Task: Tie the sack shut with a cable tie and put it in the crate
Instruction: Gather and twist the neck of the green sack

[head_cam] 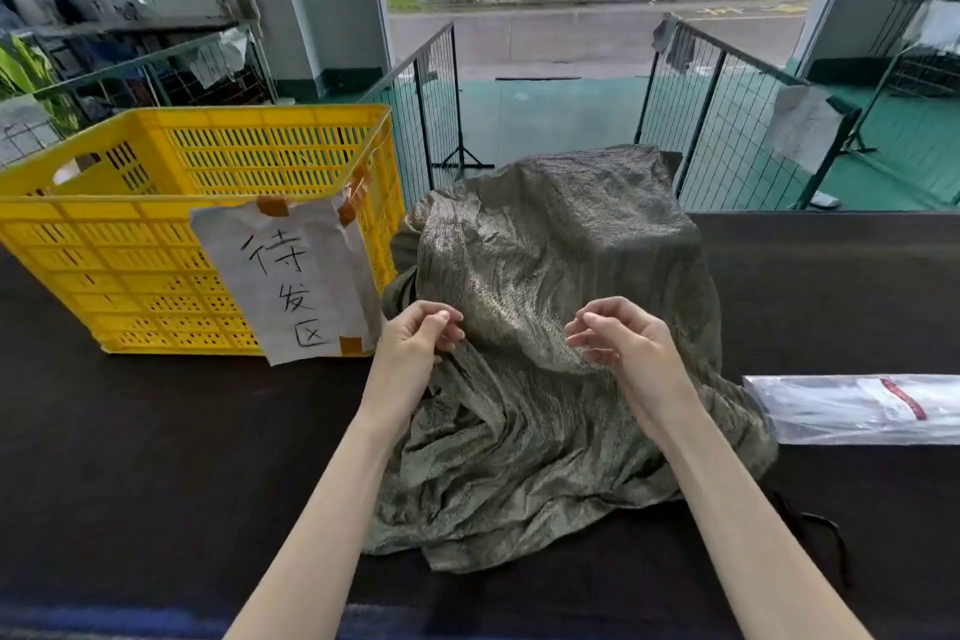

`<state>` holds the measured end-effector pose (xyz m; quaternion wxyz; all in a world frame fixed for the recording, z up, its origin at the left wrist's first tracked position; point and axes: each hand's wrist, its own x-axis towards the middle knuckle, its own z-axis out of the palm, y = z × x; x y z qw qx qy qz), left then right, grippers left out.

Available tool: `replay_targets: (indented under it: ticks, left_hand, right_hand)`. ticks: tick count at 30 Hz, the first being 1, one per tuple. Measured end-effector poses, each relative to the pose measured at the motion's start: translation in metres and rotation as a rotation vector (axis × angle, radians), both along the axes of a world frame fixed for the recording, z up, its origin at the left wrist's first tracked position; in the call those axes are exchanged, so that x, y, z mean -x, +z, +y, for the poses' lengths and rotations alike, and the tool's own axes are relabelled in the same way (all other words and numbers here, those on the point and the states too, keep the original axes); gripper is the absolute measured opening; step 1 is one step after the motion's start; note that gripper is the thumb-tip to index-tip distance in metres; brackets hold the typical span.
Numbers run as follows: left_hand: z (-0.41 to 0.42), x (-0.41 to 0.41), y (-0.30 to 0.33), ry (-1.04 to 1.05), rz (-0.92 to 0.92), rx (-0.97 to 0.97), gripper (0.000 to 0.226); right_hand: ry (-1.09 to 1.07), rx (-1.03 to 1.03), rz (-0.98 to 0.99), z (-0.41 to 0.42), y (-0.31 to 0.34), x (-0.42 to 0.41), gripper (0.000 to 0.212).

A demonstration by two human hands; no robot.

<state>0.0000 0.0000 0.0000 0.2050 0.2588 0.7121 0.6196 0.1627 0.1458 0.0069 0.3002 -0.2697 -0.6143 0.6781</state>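
Note:
An olive-green woven sack point(550, 276) lies on the dark table point(130, 457), bulky at the far end and with its loose mouth spread flat toward me. My left hand point(415, 343) pinches a fold of the sack's cloth at its left edge. Just above the cloth to the right, my right hand point(618, 333) hovers with curled, parted fingers and holds nothing. The yellow slatted crate point(156, 234) stands at the left of the table, with a handwritten paper sign point(291, 276) taped to its near corner. A clear plastic packet point(857, 408), apparently of white cable ties, lies at the right.
Black cords point(826, 530) lie on the table near my right forearm. Green wire-mesh fences point(737, 120) stand beyond the table's far edge, with an open doorway onto a wet road behind. Cluttered racks fill the back left.

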Motion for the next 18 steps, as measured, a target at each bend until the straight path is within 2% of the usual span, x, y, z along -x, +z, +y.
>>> replay_targets:
  ticks: [10, 18]
  left_hand:
    - [-0.039, -0.014, -0.061, 0.122, -0.127, 0.048, 0.024]
    - [-0.050, -0.020, -0.083, 0.202, -0.007, 0.099, 0.018]
  right_hand:
    - [-0.049, -0.196, -0.058, -0.035, -0.040, -0.008, 0.015]
    - [0.022, -0.392, -0.238, -0.052, -0.066, -0.004, 0.022]
